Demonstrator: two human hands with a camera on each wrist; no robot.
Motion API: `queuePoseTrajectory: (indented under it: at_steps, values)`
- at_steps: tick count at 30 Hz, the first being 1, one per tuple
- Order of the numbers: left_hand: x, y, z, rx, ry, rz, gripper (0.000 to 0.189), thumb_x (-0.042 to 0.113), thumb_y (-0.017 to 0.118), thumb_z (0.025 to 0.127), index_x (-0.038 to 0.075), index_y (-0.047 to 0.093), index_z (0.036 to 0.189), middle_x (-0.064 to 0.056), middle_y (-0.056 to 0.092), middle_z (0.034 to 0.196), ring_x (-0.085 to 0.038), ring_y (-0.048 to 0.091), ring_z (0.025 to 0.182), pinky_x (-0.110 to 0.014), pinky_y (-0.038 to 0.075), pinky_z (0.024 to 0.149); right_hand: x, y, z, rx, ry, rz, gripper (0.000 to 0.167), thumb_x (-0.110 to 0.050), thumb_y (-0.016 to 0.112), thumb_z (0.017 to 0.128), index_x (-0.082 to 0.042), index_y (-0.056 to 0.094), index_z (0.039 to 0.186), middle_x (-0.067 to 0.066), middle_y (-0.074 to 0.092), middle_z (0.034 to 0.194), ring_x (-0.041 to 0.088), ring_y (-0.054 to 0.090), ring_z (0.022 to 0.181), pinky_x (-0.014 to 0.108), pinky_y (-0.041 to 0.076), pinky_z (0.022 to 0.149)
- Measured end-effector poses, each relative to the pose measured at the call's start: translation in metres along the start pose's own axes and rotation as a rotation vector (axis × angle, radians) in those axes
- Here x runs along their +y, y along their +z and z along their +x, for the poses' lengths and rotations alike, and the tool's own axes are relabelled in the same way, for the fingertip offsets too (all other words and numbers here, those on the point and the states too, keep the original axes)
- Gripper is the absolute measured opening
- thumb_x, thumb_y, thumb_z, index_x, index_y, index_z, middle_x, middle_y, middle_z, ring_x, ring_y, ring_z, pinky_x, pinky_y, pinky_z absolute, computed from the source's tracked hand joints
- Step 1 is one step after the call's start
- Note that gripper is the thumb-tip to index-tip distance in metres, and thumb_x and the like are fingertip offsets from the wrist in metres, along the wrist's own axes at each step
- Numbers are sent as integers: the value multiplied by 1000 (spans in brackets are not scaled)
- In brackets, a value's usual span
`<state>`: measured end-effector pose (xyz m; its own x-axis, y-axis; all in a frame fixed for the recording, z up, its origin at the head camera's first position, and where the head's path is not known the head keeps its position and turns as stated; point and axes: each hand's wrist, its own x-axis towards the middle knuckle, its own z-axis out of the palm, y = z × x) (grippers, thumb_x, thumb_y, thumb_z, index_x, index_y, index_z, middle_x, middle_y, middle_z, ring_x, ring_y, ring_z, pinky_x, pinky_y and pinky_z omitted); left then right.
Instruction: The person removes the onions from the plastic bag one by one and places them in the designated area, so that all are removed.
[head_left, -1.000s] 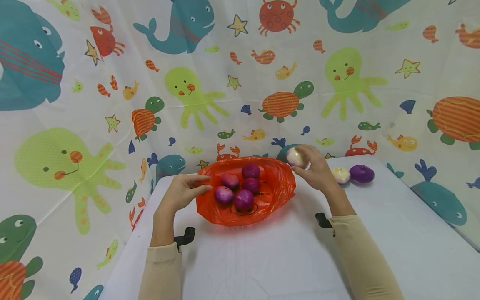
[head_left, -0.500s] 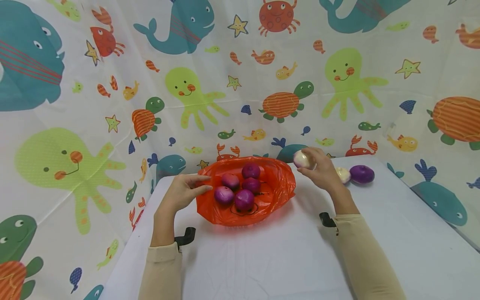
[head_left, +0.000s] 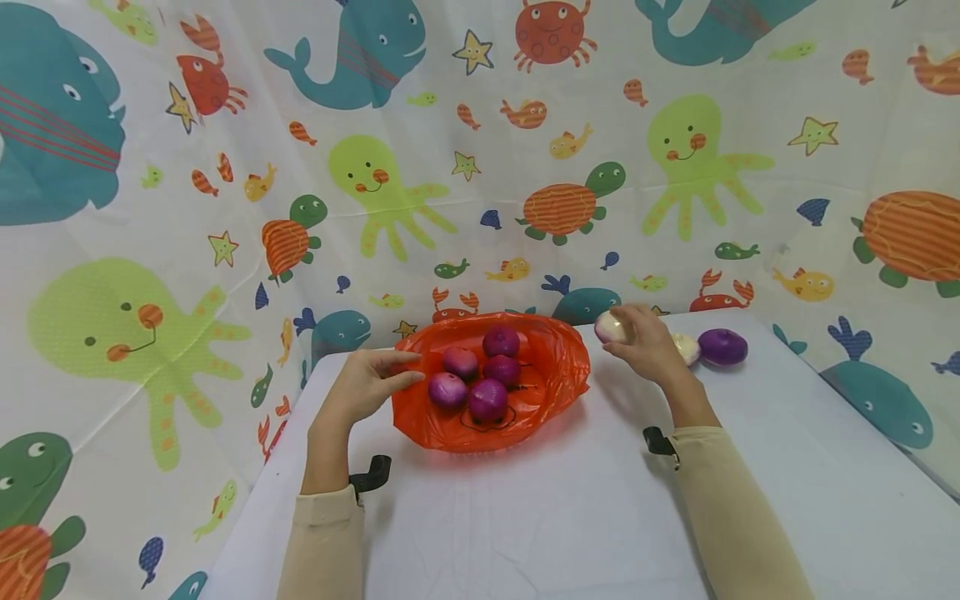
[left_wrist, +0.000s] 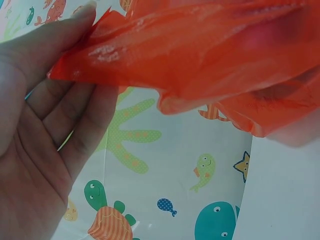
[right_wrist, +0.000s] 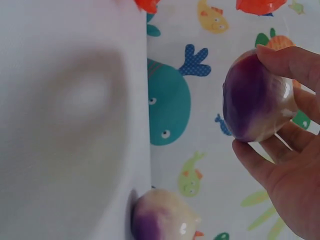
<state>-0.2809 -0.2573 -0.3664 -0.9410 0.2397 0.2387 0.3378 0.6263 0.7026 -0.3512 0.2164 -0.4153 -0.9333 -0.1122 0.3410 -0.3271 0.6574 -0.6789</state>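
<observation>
A red plastic bag (head_left: 551, 392) lies on the table with its mouth wide, and several purple onions (head_left: 488, 400) sit inside. At its left rim my left hand (head_left: 360, 385) pinches the plastic; in the left wrist view, a corner of the bag (left_wrist: 165, 55) runs between the thumb and fingers. To the right of the bag, my right hand (head_left: 647, 343) grips a round purple-and-cream turnip (right_wrist: 257, 97) above the table, its fingers and thumb curled around it. Behind that hand a second purple-and-cream turnip (head_left: 686, 349) rests on the table, partly hidden.
A dark purple onion-like vegetable (head_left: 722, 347) lies beside the second turnip at the table's back right. The white table (head_left: 525, 517) ends at a curtain (head_left: 480, 225) printed with sea animals, which hangs along the back and sides.
My right hand has moved right, away from the bag's right rim, with the turnip still in its grip. My left hand and the bag have stayed in place.
</observation>
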Motion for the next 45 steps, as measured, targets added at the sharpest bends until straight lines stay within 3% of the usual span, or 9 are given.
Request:
queuePoseTrajectory:
  at_steps: [10, 29, 41, 45]
  values:
    - [-1, 0, 1, -3, -6, -4, 35, 35, 80, 92, 21, 78, 124, -4, 79, 107, -20, 74, 91, -36, 65, 81, 16, 2, 0, -38, 85, -40, 65, -15, 78, 93, -6, 49, 151, 23, 46, 153, 46, 41, 139, 70, 34, 117]
    - [-3, 0, 1, -4, -5, -3, 36, 37, 80, 93, 21, 78, 124, -4, 79, 109, -20, 74, 93, -36, 65, 81, 37, 6, -2, -123, 192, -81, 68, -16, 74, 93, -7, 46, 154, 24, 38, 160, 48, 32, 147, 71, 25, 121]
    - [-1, -1, 0, 2, -7, -3, 35, 36, 81, 92, 22, 78, 124, -4, 78, 110, -22, 74, 95, -37, 65, 82, 39, 7, -5, -151, 236, -86, 67, -14, 73, 94, -5, 45, 154, 26, 35, 161, 50, 31, 148, 72, 23, 121]
    - [-1, -1, -1, 7, 3, 3, 34, 36, 81, 92, 21, 78, 123, -4, 78, 110, -22, 74, 95, -37, 65, 82, 43, 7, -5, -168, 215, -93, 67, -12, 74, 93, -3, 45, 154, 28, 35, 161, 51, 30, 148, 71, 22, 122]
